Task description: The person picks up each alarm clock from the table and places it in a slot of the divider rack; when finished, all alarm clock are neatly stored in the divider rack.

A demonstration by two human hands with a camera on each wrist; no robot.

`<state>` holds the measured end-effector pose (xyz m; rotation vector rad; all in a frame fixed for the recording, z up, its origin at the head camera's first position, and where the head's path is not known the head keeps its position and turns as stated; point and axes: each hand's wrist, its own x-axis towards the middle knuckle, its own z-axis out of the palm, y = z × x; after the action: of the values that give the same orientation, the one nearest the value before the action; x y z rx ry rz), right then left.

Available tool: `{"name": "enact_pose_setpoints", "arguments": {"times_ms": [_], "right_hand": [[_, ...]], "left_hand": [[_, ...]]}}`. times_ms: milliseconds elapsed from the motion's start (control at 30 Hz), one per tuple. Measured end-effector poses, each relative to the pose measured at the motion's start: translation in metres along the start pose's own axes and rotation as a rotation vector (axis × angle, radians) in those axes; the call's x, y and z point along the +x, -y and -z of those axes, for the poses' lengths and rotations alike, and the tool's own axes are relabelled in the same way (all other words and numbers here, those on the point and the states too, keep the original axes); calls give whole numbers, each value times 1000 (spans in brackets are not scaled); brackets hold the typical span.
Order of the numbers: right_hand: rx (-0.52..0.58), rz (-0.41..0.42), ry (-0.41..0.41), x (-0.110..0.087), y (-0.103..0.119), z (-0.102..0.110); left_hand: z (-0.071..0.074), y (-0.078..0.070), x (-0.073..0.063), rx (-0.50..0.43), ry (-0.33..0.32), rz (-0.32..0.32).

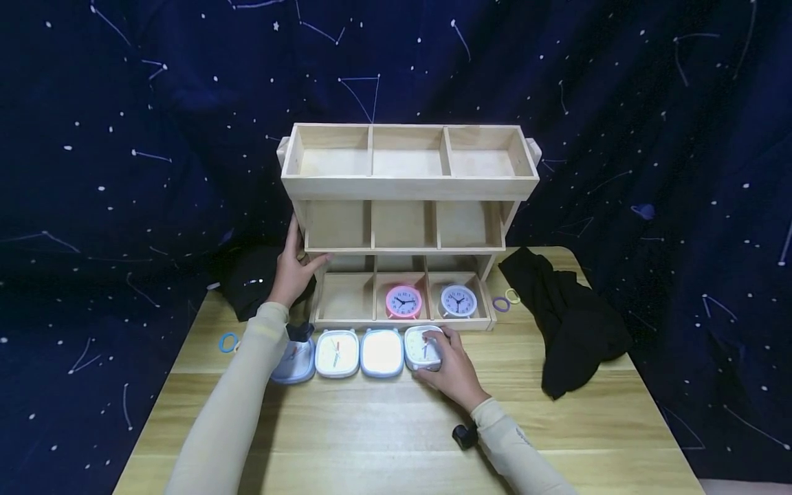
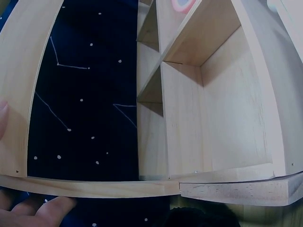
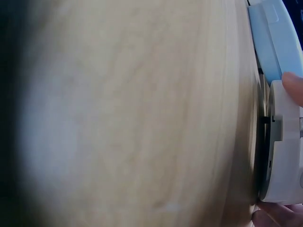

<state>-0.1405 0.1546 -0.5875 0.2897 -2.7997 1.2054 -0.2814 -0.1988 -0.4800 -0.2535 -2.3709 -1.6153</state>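
Note:
My left hand (image 1: 289, 276) holds the left side of a three-tier wooden shelf (image 1: 408, 187), thumb at the front and fingers along the outer side panel. In the left wrist view some fingertips (image 2: 57, 208) show outside that panel. My right hand (image 1: 456, 371) grips a white square alarm clock (image 1: 418, 349) by its edges, at the right end of a row before the shelf. A pale blue clock (image 1: 381, 353) with a glare-washed face, a white-faced clock (image 1: 337, 354) and another blue clock (image 1: 293, 362), partly hidden by my left wrist, complete the row.
A pink round clock (image 1: 403, 302) stands in the bottom tier's middle compartment, a lavender round clock (image 1: 458, 301) in its right one. Black cloth (image 1: 572, 323) lies on the right, a dark bundle (image 1: 250, 278) on the left. Small rings (image 1: 501, 304) lie beside the shelf.

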Motion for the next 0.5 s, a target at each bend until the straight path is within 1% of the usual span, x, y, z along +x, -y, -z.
{"name": "enact_pose_setpoints", "arguments": {"times_ms": [167, 333, 433, 500], "right_hand": [[16, 6, -29, 0, -3, 1], [45, 7, -51, -5, -5, 6], [35, 7, -59, -8, -4, 10], [8, 18, -59, -9, -2, 15]], "left_hand": [[1, 1, 1, -14, 0, 3], [0, 1, 1, -18, 6, 10], [0, 1, 2, -17, 0, -2], [1, 2, 2, -15, 0, -9]]}}
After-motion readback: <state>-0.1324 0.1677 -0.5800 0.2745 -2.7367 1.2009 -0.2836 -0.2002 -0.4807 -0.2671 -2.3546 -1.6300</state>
